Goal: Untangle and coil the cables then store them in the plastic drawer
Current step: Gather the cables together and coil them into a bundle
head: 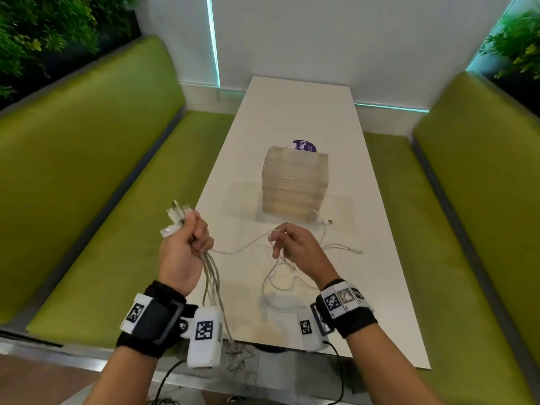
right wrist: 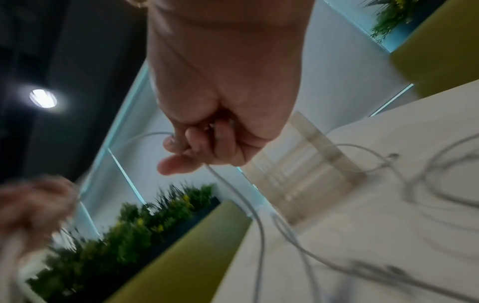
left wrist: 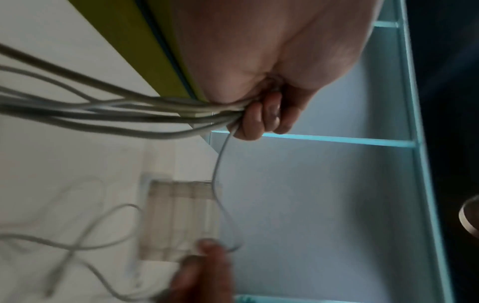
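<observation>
My left hand (head: 187, 244) grips a bundle of white cables (head: 211, 276) in its fist; their plug ends (head: 175, 219) stick out above it and the strands hang down past the table's near edge. In the left wrist view the curled fingers (left wrist: 256, 121) clamp the bundle (left wrist: 103, 110). My right hand (head: 289, 244) pinches a single white cable (head: 242, 247) that runs across to the left hand. More loose cable (head: 280, 285) lies looped on the table under the right hand. The clear plastic drawer unit (head: 295, 182) stands mid-table beyond both hands, its drawers closed.
The white table (head: 292, 112) is narrow, with green benches (head: 102, 200) on both sides. A purple round sticker (head: 305, 146) lies behind the drawer unit. Another cable end (head: 344, 248) lies right of the right hand. Plants line the far corners.
</observation>
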Tool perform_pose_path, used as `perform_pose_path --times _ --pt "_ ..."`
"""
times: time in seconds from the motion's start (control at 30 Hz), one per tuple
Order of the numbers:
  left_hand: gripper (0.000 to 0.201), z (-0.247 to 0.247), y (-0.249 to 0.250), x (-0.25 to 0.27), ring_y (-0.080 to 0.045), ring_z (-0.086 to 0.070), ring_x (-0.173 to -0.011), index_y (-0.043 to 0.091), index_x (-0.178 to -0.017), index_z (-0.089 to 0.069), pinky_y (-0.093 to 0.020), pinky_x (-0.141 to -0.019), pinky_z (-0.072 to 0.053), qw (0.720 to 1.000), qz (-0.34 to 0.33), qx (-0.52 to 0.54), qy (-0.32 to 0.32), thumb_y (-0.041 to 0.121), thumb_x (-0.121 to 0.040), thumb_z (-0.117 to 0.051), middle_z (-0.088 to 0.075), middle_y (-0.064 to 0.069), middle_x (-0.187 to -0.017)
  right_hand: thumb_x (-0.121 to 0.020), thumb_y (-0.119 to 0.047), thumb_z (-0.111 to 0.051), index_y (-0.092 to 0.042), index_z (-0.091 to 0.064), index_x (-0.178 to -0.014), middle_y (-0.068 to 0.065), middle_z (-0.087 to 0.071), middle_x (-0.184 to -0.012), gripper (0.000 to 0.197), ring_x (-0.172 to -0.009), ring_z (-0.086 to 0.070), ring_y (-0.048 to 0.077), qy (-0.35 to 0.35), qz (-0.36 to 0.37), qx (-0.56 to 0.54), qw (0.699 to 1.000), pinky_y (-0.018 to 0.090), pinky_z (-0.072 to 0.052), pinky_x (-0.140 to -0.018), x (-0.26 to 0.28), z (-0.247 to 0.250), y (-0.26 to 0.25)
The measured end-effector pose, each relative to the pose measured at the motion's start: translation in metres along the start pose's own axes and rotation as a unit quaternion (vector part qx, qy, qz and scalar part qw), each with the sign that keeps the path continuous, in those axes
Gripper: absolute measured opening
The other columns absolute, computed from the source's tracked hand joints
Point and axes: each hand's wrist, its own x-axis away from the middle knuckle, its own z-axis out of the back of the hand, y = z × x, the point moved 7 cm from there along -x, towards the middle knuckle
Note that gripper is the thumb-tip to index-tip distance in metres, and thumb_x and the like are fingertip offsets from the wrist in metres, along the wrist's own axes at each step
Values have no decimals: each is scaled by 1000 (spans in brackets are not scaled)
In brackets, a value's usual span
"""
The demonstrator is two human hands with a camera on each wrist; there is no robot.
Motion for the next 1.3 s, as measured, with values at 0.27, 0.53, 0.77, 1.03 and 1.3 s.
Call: perform_pose_path --times 0.27,0.53,0.77,1.03,1.3 --pt "24 -38 -50 20 -10 -30 -51 7 -92 -62 -22 -46 -29 964 11 -251 -82 29 -84 -64 -35 2 -59 -92 -28 -58 -12 -67 -79 -1 -62 -51 23 -39 -44 2 24 39 98 994 20 -34 -49 10 -10 -60" --pt "26 -21 -22 1 -4 -24 -45 20 -71 -47 -19 -43 -23 996 -7 -90 14 11 -94 -54 -30 11 -52 -96 -26 -50 -13 -57 -92 4 -70 -93 16 -85 -63 22 -72 -23 349 934 37 -48 -74 1 6 -19" --pt "26 7 8 -4 -4 -23 -43 20 -71 -51 -22 -50 -20 995 -30 -1 100 16 -97 -52 -26 13 -44 -96 -19 -51 -13 -59 -85 6 -64 -86 14 -78 -56 22 43 -40 271 961 33 -43 -70 -18 47 31" --pt "28 -13 -29 3 -5 -25 -44 19 -69 -44 -19 -42 -24 985 -9 -171 5 13 -94 -56 -30 11 -50 -92 -24 -61 -19 -70 -83 -15 -55 -54 15 -55 -48 1 32 82 136 987 25 -40 -62 -13 21 -34" --pt "36 -46 -53 17 -8 -31 -50 -3 -98 -62 -18 -46 -29 971 21 -203 -122 27 -81 -74 -54 -5 -68 -94 -32 -54 -29 -65 -71 -15 -55 -61 25 -58 -49 1 -135 60 361 921 22 -33 -56 0 -7 -66"
